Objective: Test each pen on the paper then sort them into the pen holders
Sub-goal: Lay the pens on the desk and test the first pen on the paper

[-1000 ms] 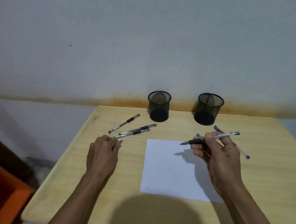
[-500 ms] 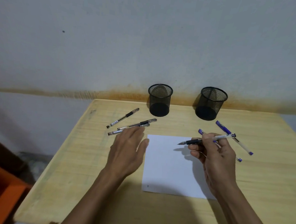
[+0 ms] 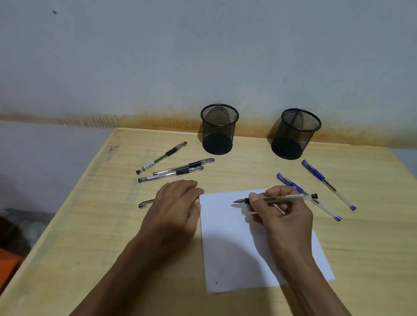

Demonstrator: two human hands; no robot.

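**Pen poised over the sheet**

The right hand (image 3: 282, 217) pinches an uncapped pen (image 3: 277, 198), nib aimed toward 9 o'clock over the white paper (image 3: 233, 253). The left hand (image 3: 174, 209) lies palm-down at the paper's 9 o'clock edge, fingers loosely curled over a pen cap (image 3: 145, 204); whether it grips the cap, I cannot tell. Three black pens (image 3: 177, 171) lie toward 11 o'clock, two blue pens (image 3: 329, 184) toward 1 o'clock. Two mesh holders (image 3: 218, 129) stand at 12 o'clock.

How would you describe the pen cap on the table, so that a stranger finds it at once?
On the wooden table, look left of the white paper. The pen cap protrudes from under the left hand; it is much shorter than the three whole black pens behind it.
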